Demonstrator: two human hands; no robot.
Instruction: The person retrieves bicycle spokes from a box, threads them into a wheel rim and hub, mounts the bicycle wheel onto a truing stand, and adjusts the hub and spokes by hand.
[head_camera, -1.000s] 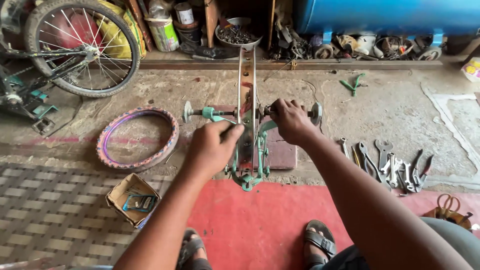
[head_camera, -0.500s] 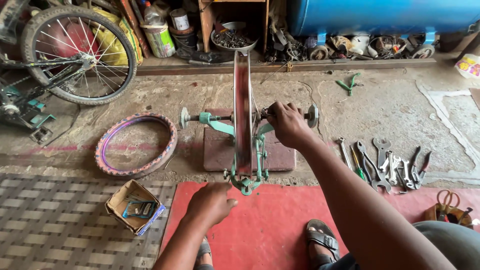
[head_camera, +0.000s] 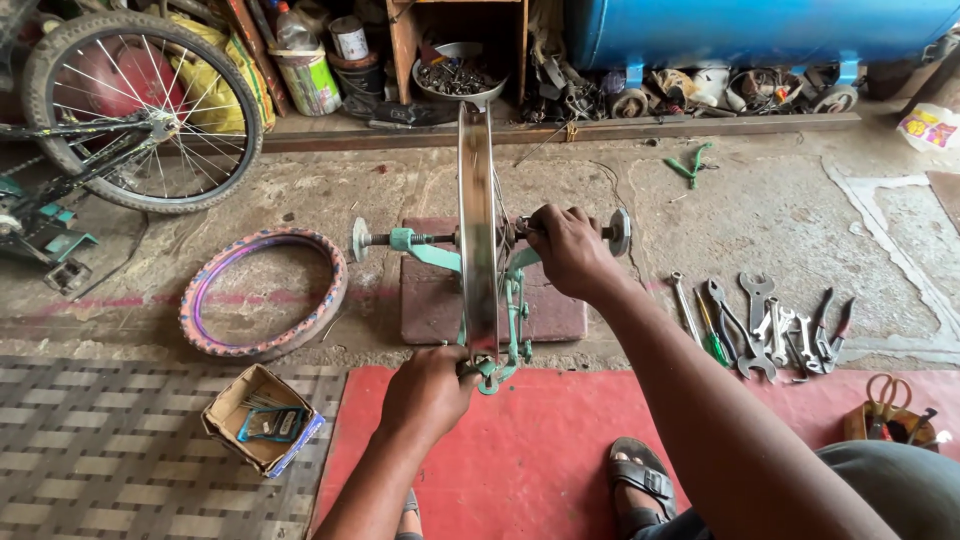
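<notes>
My left hand (head_camera: 428, 392) has dropped from the axle to pinch the knob at the foot of the green truing stand (head_camera: 505, 310), while my right hand (head_camera: 567, 250) still grips the axle beside the upright wheel rim (head_camera: 477, 230).

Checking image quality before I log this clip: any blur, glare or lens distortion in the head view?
Head view: even daylight, soft shadows; both hands, left hand and right hand, look sharp; the wheel rim shows mild sheen, no blown glare; the wide lens bends the edges; the shelf area at top is dim.
</notes>
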